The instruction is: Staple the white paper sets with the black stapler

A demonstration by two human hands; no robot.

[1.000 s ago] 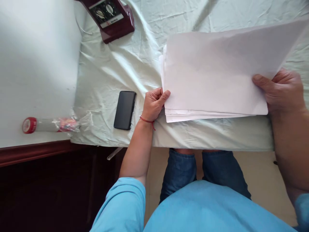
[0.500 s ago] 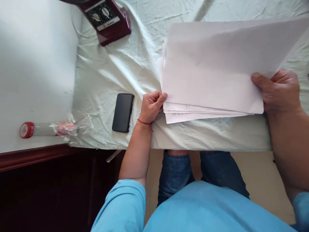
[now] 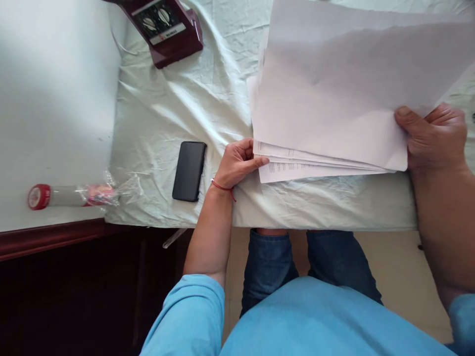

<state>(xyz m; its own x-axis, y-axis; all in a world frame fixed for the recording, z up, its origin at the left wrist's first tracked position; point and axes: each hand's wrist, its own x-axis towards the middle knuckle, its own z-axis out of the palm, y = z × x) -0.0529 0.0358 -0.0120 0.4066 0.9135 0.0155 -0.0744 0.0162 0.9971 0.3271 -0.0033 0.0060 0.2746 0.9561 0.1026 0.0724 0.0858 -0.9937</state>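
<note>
One paper stack [image 3: 330, 94] spans left hand [image 3: 239, 160] to right hand [image 3: 436, 137]; both pinch its edges, apparently to steady it.

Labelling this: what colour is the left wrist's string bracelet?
The string bracelet is red; head view shows best.

The papers [image 3: 334, 89] are white, dark-printed; the phone [image 3: 189, 171] black, the cloth [image 3: 163, 113] pale green.
</note>
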